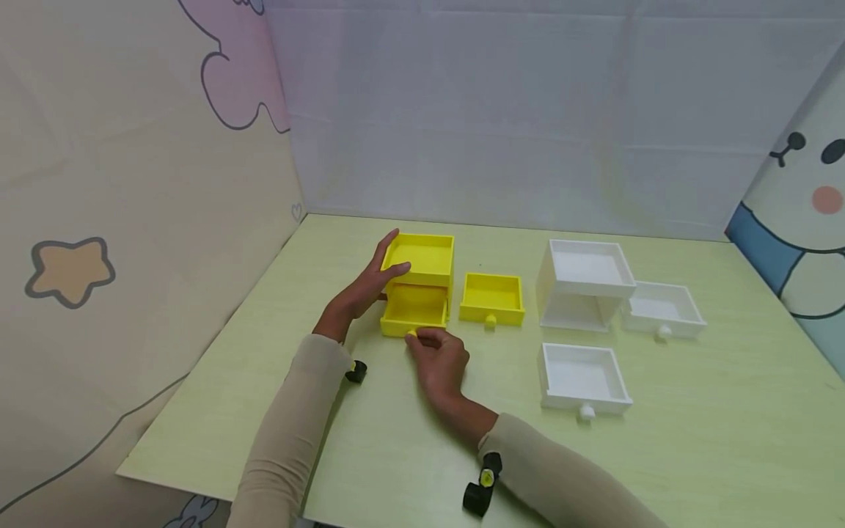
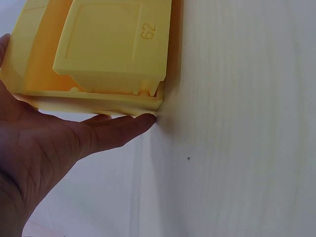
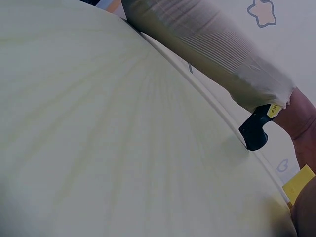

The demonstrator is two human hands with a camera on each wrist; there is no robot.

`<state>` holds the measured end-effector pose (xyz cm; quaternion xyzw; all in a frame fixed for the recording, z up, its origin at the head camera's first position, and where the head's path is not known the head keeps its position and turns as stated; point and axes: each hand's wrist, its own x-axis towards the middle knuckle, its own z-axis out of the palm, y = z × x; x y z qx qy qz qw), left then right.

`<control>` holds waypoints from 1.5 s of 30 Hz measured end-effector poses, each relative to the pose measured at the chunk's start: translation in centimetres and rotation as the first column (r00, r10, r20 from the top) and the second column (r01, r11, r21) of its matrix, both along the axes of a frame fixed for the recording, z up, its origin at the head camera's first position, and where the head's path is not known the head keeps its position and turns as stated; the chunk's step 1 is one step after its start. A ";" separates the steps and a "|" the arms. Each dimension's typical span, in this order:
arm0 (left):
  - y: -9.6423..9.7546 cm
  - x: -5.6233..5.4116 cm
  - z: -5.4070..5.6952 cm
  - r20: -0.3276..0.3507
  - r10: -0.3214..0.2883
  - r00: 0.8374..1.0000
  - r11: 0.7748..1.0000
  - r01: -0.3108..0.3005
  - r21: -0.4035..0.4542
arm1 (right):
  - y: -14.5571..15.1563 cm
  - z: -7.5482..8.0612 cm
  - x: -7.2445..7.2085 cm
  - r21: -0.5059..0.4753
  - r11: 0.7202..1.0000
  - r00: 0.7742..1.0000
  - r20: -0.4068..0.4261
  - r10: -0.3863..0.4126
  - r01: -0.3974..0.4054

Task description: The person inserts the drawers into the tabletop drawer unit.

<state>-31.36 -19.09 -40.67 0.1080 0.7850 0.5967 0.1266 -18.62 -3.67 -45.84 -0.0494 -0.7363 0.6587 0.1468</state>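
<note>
A small yellow cabinet (image 1: 422, 257) stands on the table, its lower yellow drawer (image 1: 414, 320) sticking partly out of the front. My left hand (image 1: 361, 290) presses against the cabinet's left side with straight fingers, and the thumb reaches over the top front edge. In the left wrist view those fingers (image 2: 121, 132) lie along the side wall, beside a panel marked 62. With thumb and fingertips, my right hand (image 1: 441, 364) pinches the round knob (image 1: 412, 334) of the drawer. Only a yellow corner and part of a hand show in the right wrist view.
A second yellow drawer (image 1: 491, 293) lies just right of the cabinet. Farther right stands a white cabinet (image 1: 586, 268) with an open front. One white drawer (image 1: 663, 304) sits beside it, another white drawer (image 1: 584, 374) in front. Fabric walls (image 1: 515, 125) border the table (image 1: 224, 411).
</note>
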 end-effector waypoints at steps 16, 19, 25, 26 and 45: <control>-0.2 -0.1 -0.3 0.004 0.004 1.000 1.000 -0.004 -0.007 | -0.3 -0.1 -0.5 0.015 1.000 1.000 -0.002 -0.012 0.012; -0.3 0.0 -0.3 0.001 0.004 1.000 1.000 -0.004 -0.011 | -0.4 -0.2 -0.6 0.017 1.000 1.000 -0.012 -0.016 0.016; -0.3 0.1 -0.2 -0.003 0.003 1.000 1.000 -0.003 -0.013 | -0.5 -0.3 -0.8 0.011 1.000 0.999 -0.026 -0.021 0.021; -0.3 0.1 -0.2 -0.002 0.003 1.000 1.000 -0.003 -0.012 | -0.5 -0.3 -0.9 0.008 1.000 0.999 -0.024 -0.022 0.022; -0.1 -0.1 0.0 -0.003 -0.008 1.000 1.000 0.008 0.007 | -0.5 -0.1 -1.7 0.002 1.000 0.999 -0.022 -0.029 0.029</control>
